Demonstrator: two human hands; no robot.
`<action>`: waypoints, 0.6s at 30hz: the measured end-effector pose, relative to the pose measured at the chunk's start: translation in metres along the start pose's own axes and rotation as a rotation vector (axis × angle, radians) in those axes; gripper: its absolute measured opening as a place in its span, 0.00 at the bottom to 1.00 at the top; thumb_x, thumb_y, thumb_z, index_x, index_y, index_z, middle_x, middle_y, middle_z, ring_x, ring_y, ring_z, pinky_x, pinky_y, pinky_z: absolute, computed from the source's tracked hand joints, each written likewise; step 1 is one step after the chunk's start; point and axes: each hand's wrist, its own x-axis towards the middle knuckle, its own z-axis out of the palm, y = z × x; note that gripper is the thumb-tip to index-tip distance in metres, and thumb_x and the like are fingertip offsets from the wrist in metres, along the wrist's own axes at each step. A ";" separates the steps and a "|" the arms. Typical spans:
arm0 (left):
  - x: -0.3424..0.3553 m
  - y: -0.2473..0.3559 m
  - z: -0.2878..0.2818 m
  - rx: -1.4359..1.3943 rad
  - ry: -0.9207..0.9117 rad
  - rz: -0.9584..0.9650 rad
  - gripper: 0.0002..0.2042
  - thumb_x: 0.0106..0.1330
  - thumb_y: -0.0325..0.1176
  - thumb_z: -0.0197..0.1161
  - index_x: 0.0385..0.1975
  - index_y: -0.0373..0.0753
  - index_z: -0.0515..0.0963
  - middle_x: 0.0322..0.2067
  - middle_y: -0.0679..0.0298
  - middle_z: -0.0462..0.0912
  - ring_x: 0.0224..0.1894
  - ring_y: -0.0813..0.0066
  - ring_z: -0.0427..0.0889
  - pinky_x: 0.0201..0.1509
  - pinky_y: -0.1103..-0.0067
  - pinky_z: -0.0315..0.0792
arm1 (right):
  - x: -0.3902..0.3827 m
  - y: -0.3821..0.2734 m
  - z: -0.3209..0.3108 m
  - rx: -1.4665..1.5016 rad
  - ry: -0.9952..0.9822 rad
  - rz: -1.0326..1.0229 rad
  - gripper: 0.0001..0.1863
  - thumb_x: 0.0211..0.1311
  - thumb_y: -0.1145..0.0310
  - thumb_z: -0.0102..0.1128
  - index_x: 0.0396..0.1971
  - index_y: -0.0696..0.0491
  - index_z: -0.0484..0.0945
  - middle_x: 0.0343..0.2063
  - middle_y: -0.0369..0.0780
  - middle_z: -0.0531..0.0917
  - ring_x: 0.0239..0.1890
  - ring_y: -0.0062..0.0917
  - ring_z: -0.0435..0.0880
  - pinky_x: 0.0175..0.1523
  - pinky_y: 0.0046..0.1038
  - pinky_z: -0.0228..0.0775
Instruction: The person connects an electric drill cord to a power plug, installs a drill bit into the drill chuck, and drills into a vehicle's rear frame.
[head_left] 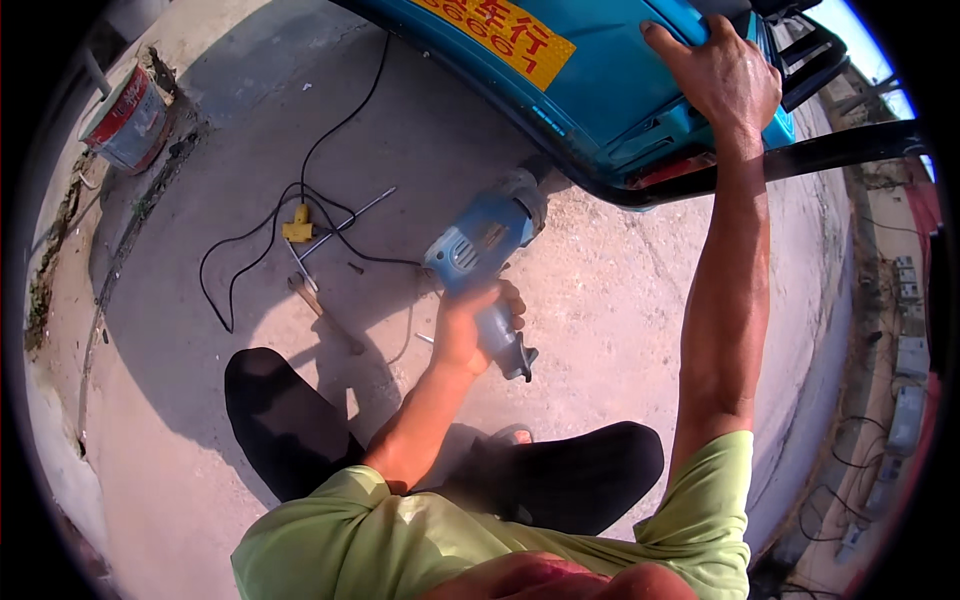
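Observation:
My left hand (470,325) is closed round the grip of a blue electric impact wrench (485,235), which is slightly blurred. The tool's grey nose points up and right, to the dark lower edge of a teal vehicle (610,90); where its tip meets the vehicle is in shadow. My right arm reaches up, and my right hand (725,80) grips the top edge of the teal panel, thumb on one side and fingers over the other. A black cord (385,258) runs from near the wrench to a yellow plug connector (297,228) on the ground.
By the yellow connector lie a metal T-handled wrench (352,219), a wooden-handled tool (325,312) and a small bolt (356,268). A red-and-white bucket (130,120) stands far left. A black bar (850,150) juts right from the vehicle. Grey boxes (907,405) and cables line the right side.

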 end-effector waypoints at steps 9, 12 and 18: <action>-0.015 0.019 0.013 -0.123 -0.038 -0.046 0.14 0.65 0.35 0.66 0.45 0.35 0.77 0.37 0.53 0.84 0.35 0.56 0.84 0.39 0.65 0.80 | -0.004 -0.008 0.005 -0.055 0.088 -0.129 0.49 0.52 0.16 0.54 0.55 0.45 0.85 0.35 0.42 0.91 0.38 0.35 0.93 0.48 0.46 0.83; -0.024 0.026 0.024 -0.156 -0.090 -0.104 0.13 0.66 0.36 0.65 0.44 0.35 0.78 0.38 0.52 0.84 0.35 0.56 0.85 0.40 0.66 0.81 | -0.004 -0.007 0.000 -0.054 0.119 -0.138 0.48 0.51 0.17 0.54 0.54 0.45 0.86 0.34 0.42 0.91 0.37 0.34 0.93 0.47 0.44 0.83; -0.051 0.038 0.044 -0.144 0.015 -0.168 0.13 0.66 0.36 0.65 0.44 0.34 0.78 0.39 0.50 0.84 0.36 0.57 0.85 0.44 0.67 0.81 | -0.003 -0.007 0.000 -0.045 0.076 -0.110 0.47 0.51 0.16 0.54 0.52 0.44 0.87 0.31 0.41 0.91 0.33 0.33 0.93 0.41 0.41 0.85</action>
